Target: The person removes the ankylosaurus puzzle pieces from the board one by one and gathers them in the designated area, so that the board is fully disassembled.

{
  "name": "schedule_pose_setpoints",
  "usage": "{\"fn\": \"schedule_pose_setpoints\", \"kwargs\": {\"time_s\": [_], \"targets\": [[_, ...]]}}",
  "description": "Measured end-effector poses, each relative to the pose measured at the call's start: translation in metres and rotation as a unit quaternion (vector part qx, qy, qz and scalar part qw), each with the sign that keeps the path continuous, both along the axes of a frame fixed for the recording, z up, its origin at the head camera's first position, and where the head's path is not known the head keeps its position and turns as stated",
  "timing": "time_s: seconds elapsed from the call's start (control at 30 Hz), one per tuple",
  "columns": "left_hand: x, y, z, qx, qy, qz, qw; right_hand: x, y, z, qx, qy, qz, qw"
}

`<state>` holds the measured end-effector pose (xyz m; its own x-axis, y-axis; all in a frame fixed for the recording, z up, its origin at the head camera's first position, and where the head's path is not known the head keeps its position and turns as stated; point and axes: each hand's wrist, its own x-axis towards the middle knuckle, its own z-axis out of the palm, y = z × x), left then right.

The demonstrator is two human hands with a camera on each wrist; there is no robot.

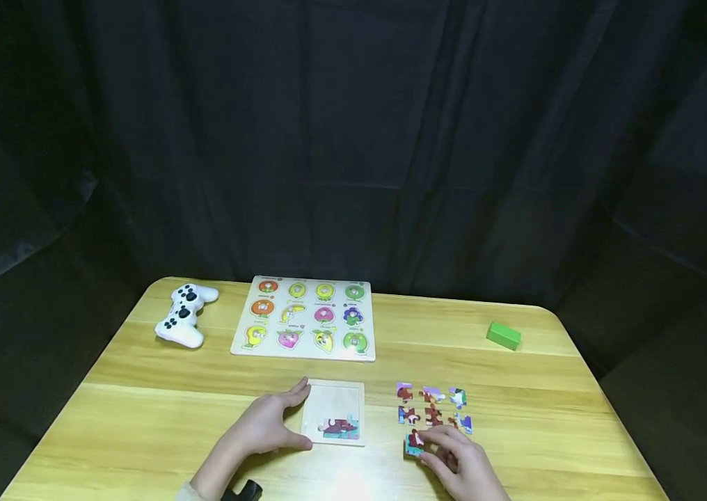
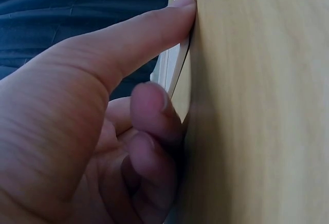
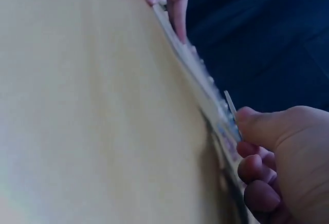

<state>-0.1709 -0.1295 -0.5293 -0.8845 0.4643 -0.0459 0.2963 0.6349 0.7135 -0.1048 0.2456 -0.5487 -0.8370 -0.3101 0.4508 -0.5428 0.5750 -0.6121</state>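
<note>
A square wooden puzzle tray lies on the table, with joined jigsaw pieces in its lower right part. My left hand holds the tray at its left side, the thumb near the front corner and a finger near the back one; the left wrist view shows the other fingers curled by the tabletop. Between thumb and fingers my right hand pinches a jigsaw piece, red and turquoise, seen edge-on in the right wrist view. Loose jigsaw pieces lie in rows just beyond that hand, the nearest partly hidden by it.
Behind the tray is a fruit peg puzzle board. A white game controller lies at the back left, a green block at the back right. Close to the left forearm sits a black object. Dark curtains surround the wooden table.
</note>
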Motion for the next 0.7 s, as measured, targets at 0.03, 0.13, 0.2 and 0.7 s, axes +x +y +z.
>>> {"fn": "schedule_pose_setpoints", "kwargs": {"time_s": [0.03,0.13,0.2,0.7], "targets": [[0.000,0.000,0.000,0.000,-0.003,0.000,1.0000,0.001,0.001,-0.002,0.002,-0.003,0.004,1.000],[-0.002,0.000,0.001,0.001,0.000,0.001,1.0000,0.001,0.000,-0.006,0.007,-0.008,0.011,1.000],[-0.002,-0.001,0.001,0.003,0.002,0.001,1.0000,0.000,-0.001,-0.008,0.012,-0.009,0.017,1.000],[0.000,0.001,0.001,0.004,-0.013,0.003,0.9999,0.000,-0.005,-0.011,0.049,0.021,0.008,0.999]]}}
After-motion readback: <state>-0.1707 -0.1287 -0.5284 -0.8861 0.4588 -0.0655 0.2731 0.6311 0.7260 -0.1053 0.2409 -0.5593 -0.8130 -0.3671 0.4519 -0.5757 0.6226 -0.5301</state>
